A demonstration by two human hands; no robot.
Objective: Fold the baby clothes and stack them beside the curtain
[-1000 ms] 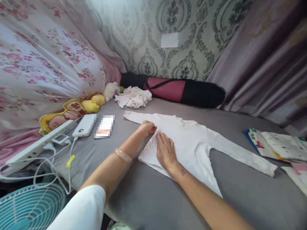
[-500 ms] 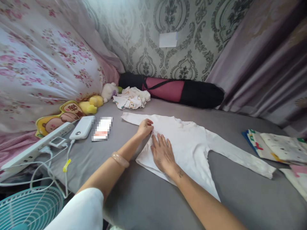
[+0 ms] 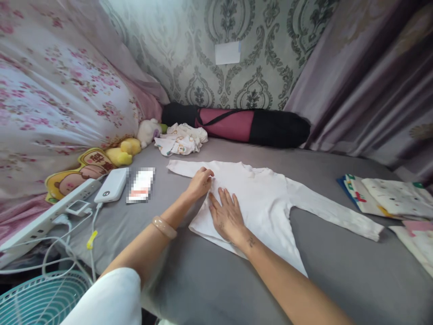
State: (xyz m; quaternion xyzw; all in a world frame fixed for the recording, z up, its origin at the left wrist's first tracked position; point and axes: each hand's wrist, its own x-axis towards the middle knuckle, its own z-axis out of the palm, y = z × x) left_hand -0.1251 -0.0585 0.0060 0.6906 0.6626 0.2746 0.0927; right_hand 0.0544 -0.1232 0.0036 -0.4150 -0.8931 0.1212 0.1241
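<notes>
A small white long-sleeved shirt (image 3: 260, 203) lies spread on the grey sheet, its neckline toward the wall and its sleeves stretched out to both sides. My left hand (image 3: 200, 183) grips the shirt's edge near the left armpit, fingers curled together on the cloth. Flat on the body of the shirt, just right of it, rests my right hand (image 3: 227, 215), fingers stretched out and slightly spread. The hem's left corner shows below my hands, while part of the lower edge is hidden under my right forearm.
Folded clothes (image 3: 389, 194) lie at the right. A long black and maroon bag (image 3: 237, 125) rests along the wall, near a crumpled patterned cloth (image 3: 182, 139). At left are a phone (image 3: 141, 185), a power bank (image 3: 112, 186), a power strip (image 3: 50, 221), cables, plush toys (image 3: 123, 151) and a fan (image 3: 43, 298).
The view has shifted slightly, so everything sits a little further left in the picture. Both hands keep their places on the shirt.
</notes>
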